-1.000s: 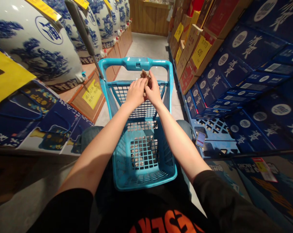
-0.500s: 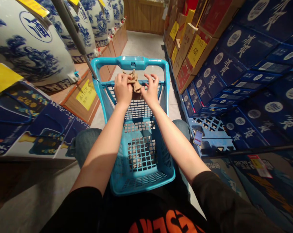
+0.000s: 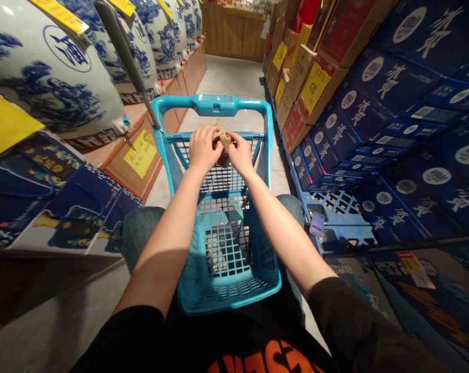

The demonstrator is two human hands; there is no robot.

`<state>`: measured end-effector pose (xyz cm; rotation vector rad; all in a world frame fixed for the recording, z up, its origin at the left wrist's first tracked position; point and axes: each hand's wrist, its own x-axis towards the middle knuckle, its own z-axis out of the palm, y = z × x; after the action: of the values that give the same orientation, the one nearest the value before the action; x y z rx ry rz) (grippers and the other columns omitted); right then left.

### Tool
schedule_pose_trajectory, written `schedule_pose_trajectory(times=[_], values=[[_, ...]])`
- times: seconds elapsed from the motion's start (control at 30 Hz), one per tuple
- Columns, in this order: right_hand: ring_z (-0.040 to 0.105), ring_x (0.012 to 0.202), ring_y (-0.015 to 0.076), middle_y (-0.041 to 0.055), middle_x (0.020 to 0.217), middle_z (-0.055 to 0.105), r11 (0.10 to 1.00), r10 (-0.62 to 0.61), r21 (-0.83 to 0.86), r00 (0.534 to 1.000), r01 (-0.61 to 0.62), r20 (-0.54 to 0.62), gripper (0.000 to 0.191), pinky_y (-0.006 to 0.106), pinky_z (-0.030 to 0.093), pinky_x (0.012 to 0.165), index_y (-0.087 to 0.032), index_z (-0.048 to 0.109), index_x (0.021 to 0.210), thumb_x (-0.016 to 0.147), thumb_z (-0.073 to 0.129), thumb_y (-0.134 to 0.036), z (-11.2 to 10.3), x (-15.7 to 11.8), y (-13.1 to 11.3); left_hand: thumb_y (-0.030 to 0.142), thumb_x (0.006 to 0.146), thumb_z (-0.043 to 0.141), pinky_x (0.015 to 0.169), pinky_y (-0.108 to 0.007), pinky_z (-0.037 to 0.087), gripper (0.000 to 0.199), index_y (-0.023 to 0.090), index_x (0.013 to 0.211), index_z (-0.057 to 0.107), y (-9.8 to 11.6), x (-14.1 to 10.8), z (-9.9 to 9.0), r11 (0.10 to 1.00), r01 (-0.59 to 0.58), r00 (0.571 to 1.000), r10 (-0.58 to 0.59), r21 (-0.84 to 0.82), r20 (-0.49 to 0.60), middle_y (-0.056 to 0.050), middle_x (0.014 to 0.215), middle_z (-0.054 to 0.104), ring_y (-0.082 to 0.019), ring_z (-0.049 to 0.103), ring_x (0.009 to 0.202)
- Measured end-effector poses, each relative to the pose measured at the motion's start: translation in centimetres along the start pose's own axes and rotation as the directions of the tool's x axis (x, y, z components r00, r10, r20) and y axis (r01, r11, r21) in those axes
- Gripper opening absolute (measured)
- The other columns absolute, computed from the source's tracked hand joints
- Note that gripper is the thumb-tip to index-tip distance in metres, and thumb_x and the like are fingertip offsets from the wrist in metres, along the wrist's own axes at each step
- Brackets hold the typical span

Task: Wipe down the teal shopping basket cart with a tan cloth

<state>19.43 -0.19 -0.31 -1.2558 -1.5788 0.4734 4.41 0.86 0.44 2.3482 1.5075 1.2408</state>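
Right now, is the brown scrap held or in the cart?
Held: left hand and right hand pinch the scrap above the cart.

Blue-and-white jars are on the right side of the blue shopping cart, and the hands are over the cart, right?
Not quite: the blue-and-white porcelain jars stand on the left side of the blue shopping cart, not the right, as the head view shows. The left hand and right hand are over the cart, just as you said.
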Motion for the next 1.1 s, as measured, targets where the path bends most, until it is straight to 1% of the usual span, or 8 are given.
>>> schedule_pose_trajectory(times=[0.13, 0.33, 0.53, 0.67, 0.8, 0.9, 1.0, 1.1], values=[[0.076, 0.124, 0.0232, 0.0101, 0.130, 0.082, 0.987, 0.059, 0.148, 0.998, -0.060, 0.008, 0.044, 0.041, 0.058, 0.116, -0.014, 0.077, 0.125, 0.089, 0.053, -0.006, -0.8, 0.5, 0.5, 0.036, 0.093, 0.065, 0.131, -0.062, 0.037, 0.039, 0.030, 0.131, 0.069, 1.2, -0.4, 0.0, 0.997, -0.076, 0.997, 0.075, 0.033, 0.009, -0.009, 0.144, 0.069, -0.038, 0.058, 0.142], [0.071, 0.134, 0.0212, 0.0071, 0.142, 0.077, 0.946, 0.026, 0.314, 0.986, -0.078, 0.166, 0.052, 0.041, 0.054, 0.122, -0.016, 0.074, 0.133, 0.085, 0.056, -0.010, -0.2, 0.7, 0.3, 0.046, 0.096, 0.066, 0.136, -0.065, 0.027, 0.038, 0.033, 0.131, 0.070, 0.1, -0.4, -0.4, 0.999, -0.007, 0.995, 0.012, 0.054, -0.097, -0.008, 0.137, 0.073, -0.037, 0.061, 0.138], [0.068, 0.138, 0.0209, 0.0055, 0.154, 0.069, 0.943, 0.015, 0.316, 0.960, -0.107, 0.280, 0.068, 0.043, 0.053, 0.124, -0.018, 0.066, 0.145, 0.079, 0.056, -0.009, 0.5, 0.4, -0.2, 0.043, 0.091, 0.071, 0.130, -0.066, 0.038, 0.030, 0.026, 0.116, 0.069, -1.6, 0.0, -1.0, 0.993, 0.072, 0.988, -0.058, 0.092, -0.141, -0.012, 0.130, 0.073, -0.040, 0.060, 0.136], [0.076, 0.119, 0.0202, 0.0086, 0.144, 0.074, 0.958, 0.032, 0.264, 0.952, -0.116, 0.304, 0.064, 0.038, 0.061, 0.114, -0.016, 0.062, 0.149, 0.085, 0.055, -0.012, 0.4, -0.1, -0.7, 0.040, 0.100, 0.059, 0.122, -0.060, 0.047, 0.017, 0.024, 0.105, 0.063, -2.6, 0.3, -2.4, 0.981, 0.185, 0.964, -0.171, 0.055, -0.203, -0.010, 0.124, 0.072, -0.036, 0.059, 0.135], [0.078, 0.099, 0.0195, 0.0083, 0.122, 0.082, 0.983, -0.008, 0.176, 0.942, -0.055, 0.337, 0.053, 0.039, 0.064, 0.106, -0.015, 0.068, 0.142, 0.090, 0.056, -0.013, 0.6, -0.8, -1.4, 0.028, 0.107, 0.053, 0.127, -0.053, 0.039, 0.018, 0.020, 0.123, 0.057, -2.4, 0.1, -4.0, 0.944, 0.324, 0.905, -0.289, 0.065, -0.312, -0.005, 0.137, 0.062, -0.027, 0.052, 0.141], [0.079, 0.092, 0.0191, 0.0080, 0.114, 0.084, 0.992, -0.013, 0.125, 0.941, -0.032, 0.338, 0.048, 0.038, 0.065, 0.103, -0.013, 0.070, 0.139, 0.094, 0.054, -0.013, 0.8, -1.2, -1.8, 0.019, 0.106, 0.051, 0.128, -0.055, 0.040, 0.022, 0.022, 0.126, 0.060, -1.3, -0.2, -3.5, 0.964, 0.260, 0.940, -0.240, 0.052, -0.243, -0.006, 0.139, 0.062, -0.028, 0.052, 0.143], [0.079, 0.102, 0.0225, 0.0097, 0.116, 0.083, 1.000, 0.024, 0.010, 0.982, -0.027, 0.189, 0.041, 0.041, 0.061, 0.109, -0.014, 0.077, 0.127, 0.094, 0.053, -0.011, 0.5, -1.1, -1.7, 0.017, 0.100, 0.053, 0.126, -0.052, 0.045, 0.029, 0.024, 0.124, 0.068, 0.3, -0.2, -2.0, 0.994, 0.104, 0.991, -0.101, 0.031, -0.085, -0.009, 0.136, 0.067, -0.031, 0.057, 0.140], [0.080, 0.101, 0.0234, 0.0079, 0.106, 0.083, 0.997, 0.075, 0.004, 0.996, -0.075, 0.049, 0.035, 0.040, 0.061, 0.107, -0.015, 0.079, 0.114, 0.094, 0.051, -0.011, -0.5, -0.8, -1.3, 0.019, 0.097, 0.059, 0.127, -0.050, 0.045, 0.035, 0.023, 0.130, 0.070, 1.4, -0.2, -1.4, 0.999, 0.017, 1.000, -0.017, 0.040, -0.011, -0.010, 0.141, 0.067, -0.033, 0.058, 0.142]])
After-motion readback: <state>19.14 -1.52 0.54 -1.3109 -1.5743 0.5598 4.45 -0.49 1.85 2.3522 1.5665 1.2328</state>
